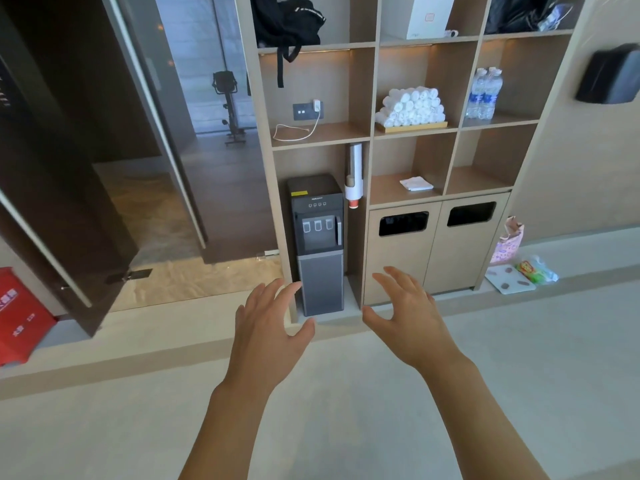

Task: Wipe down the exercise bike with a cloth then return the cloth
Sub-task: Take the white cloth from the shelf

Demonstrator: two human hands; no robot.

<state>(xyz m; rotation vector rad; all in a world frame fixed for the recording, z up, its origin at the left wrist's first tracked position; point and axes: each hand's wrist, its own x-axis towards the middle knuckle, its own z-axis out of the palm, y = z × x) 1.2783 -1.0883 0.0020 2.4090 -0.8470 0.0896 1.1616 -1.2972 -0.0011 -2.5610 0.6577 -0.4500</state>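
1. A folded white cloth [416, 183] lies flat in a low cubby of the wooden shelf unit [372, 140], just above the left-hand bin slot [403, 223], up and slightly right of both hands.
2. The right hand [408, 313] hovers with fingers spread and holding nothing; it looks the nearer of the two to the cloth, which sits above it past the cabinet front.
3. The left hand [273, 320] is likewise spread and empty, in front of the water dispenser [318, 244], left of the cloth.
4. Rolled towels [411, 106] fill the cubby directly above the cloth (a second possible source, by my judgement).
5. The cubby mouth is open at the front, with bare shelf around the cloth.
6. The exercise bike [228, 105] stands far left of the cloth, beyond the open doorway, with bare floor leading there.
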